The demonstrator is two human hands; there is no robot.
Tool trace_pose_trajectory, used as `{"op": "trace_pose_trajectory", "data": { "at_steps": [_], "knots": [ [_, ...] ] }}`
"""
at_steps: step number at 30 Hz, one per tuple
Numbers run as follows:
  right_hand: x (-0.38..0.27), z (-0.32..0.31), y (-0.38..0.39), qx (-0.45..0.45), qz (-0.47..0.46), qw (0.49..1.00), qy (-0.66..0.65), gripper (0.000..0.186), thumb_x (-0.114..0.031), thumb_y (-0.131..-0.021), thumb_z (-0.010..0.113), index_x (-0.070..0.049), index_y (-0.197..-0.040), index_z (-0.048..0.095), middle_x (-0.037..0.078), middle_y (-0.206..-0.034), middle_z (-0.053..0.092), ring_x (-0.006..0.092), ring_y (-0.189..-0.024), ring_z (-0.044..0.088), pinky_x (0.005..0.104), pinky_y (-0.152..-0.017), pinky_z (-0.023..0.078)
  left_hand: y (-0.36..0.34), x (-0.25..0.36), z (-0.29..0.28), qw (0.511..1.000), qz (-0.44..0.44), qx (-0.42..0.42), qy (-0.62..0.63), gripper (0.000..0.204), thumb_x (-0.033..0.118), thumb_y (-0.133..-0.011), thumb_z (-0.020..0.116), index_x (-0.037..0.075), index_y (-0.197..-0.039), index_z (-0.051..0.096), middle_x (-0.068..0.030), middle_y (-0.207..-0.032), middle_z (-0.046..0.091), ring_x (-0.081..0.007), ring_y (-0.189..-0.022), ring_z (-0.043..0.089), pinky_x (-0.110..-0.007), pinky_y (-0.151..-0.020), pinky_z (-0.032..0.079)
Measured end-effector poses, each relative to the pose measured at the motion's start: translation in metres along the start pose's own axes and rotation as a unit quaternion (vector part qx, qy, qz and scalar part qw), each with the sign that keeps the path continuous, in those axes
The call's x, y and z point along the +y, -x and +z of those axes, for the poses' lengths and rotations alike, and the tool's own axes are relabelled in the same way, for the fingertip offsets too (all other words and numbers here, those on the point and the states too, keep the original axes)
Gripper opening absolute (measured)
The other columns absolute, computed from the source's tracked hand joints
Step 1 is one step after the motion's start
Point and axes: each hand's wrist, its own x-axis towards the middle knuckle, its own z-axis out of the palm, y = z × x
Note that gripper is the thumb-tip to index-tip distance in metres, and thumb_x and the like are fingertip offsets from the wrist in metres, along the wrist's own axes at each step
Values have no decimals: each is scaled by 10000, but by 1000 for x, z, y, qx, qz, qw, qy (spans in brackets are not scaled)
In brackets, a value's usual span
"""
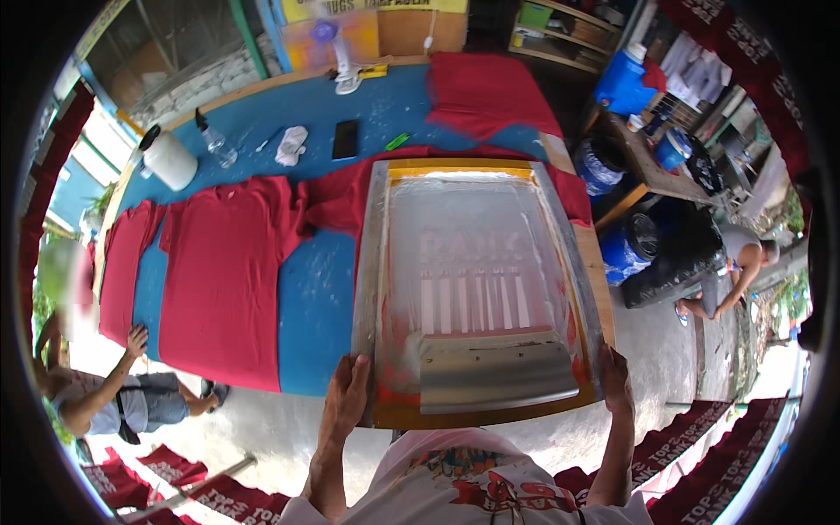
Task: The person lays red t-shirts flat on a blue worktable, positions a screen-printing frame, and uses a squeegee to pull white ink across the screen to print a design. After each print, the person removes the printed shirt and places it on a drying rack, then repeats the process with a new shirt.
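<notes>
My left hand (pixel 348 391) grips the lower left side of a screen-printing frame (pixel 366 289), and my right hand (pixel 615 378) grips its lower right side. White ink smears the mesh (pixel 472 210), which carries a stencil of letters and vertical bars. Across the frame's near end lies a wide metal squeegee (pixel 499 374), touched by neither hand. Beneath the frame a red T-shirt (pixel 337 199) shows at the far and left edges; the rest of it is hidden. Whether the frame rests flat on the shirt I cannot tell.
More red T-shirts (pixel 223 284) lie on the blue table (pixel 315 302). Toward its far side are a white jug (pixel 169 159), a spray bottle (pixel 219 147), a phone (pixel 346 140) and a small fan (pixel 341 57). A co-worker's hand (pixel 136 339) touches the table's left edge. Blue drums (pixel 626 249) stand right.
</notes>
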Motion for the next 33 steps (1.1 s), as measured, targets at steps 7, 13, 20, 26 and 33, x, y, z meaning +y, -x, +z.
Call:
{"op": "trace_pose_trajectory", "data": {
  "at_steps": [7,13,20,26,33],
  "knots": [
    [-58,6,29,37,-67,996,-48,440,-377,-1179,578,33,-1143,730,-8,-897,653,79,-841,488,296,-730,459,-14,3,-10,998,70,0,-3,575,474,-1182,494,-51,-961,574,-68,-768,451,-179,-770,379,-405,-678,384],
    [-89,26,70,62,-112,989,-69,446,-357,-1183,577,61,-1232,723,6,-1000,700,92,-929,536,291,-825,493,-32,-15,-38,988,155,1,24,618,509,-1183,476,-55,-957,590,-74,-764,481,-178,-757,384,-416,-652,379],
    [-86,93,161,147,-157,974,-66,432,-380,-1186,575,17,-1112,730,-49,-959,634,88,-907,497,289,-796,450,-7,-66,-123,978,149,-24,148,461,446,-1182,552,10,-1125,691,41,-885,613,-71,-825,509,-285,-682,440],
    [-68,202,258,15,-145,976,-160,497,-420,-1189,551,42,-1180,734,27,-1008,710,105,-932,564,312,-869,490,18,-168,-245,987,149,24,63,691,604,-1139,551,-74,-1171,680,-109,-900,667,-181,-901,578,-390,-816,523],
    [-78,287,301,-46,-175,969,-169,441,-356,-1187,567,52,-1158,732,68,-1083,731,145,-970,590,338,-935,495,69,-238,-336,991,109,62,51,686,596,-1154,513,-66,-1158,694,-103,-880,674,-164,-858,540,-368,-773,496]
  ]
}}
